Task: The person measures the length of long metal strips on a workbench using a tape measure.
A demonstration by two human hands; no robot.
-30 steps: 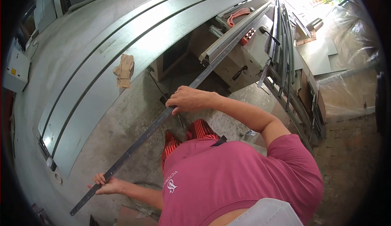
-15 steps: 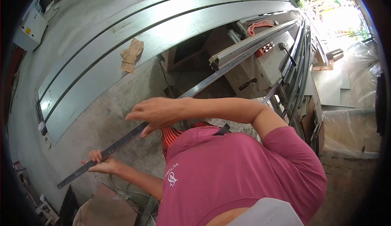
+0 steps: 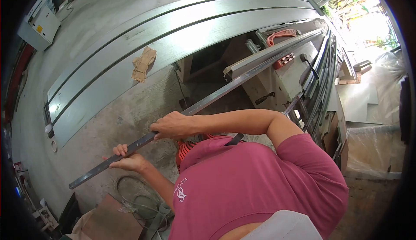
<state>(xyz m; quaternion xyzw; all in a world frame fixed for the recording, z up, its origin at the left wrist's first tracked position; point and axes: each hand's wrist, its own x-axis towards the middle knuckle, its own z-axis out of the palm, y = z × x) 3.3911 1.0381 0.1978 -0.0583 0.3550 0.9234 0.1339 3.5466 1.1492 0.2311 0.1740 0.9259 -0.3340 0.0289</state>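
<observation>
Steel in a long flat strip (image 3: 190, 110) runs slantwise through our view, from its free end low on the left, near the concrete floor (image 3: 108, 127), up to the machine (image 3: 277, 73) at the right, where it lies alongside a lighter metal rail (image 3: 268, 56). We hold it in both hands, spaced apart along its length, which we judge keeps so long and thin a piece from sagging or swinging. Our right hand (image 3: 173, 126) is closed over the strip from above, fingers wrapped round its edge. Our left hand (image 3: 125, 160) grips it lower down, nearer the free end, fingers curled over the top and thumb beneath. We lean well over the work, pink shirt (image 3: 255, 183) filling the lower middle of the view.

Beyond the strip, several wide grey metal sheets (image 3: 173, 32) lie stacked flat on the floor, edges stepped, probably so each can be drawn off in turn. A folded pair of tan gloves (image 3: 144, 63) rests on top of them. More long bars and profiles (image 3: 323, 71) stand bundled beside the machine on the right.

As for containers, a grey wall box (image 3: 39, 25) sits at the upper left, shut, contents hidden. A brown cardboard piece (image 3: 112, 216) lies at the bottom left with a loop of cable (image 3: 138, 196) just beside it; we cannot tell whether it holds anything
</observation>
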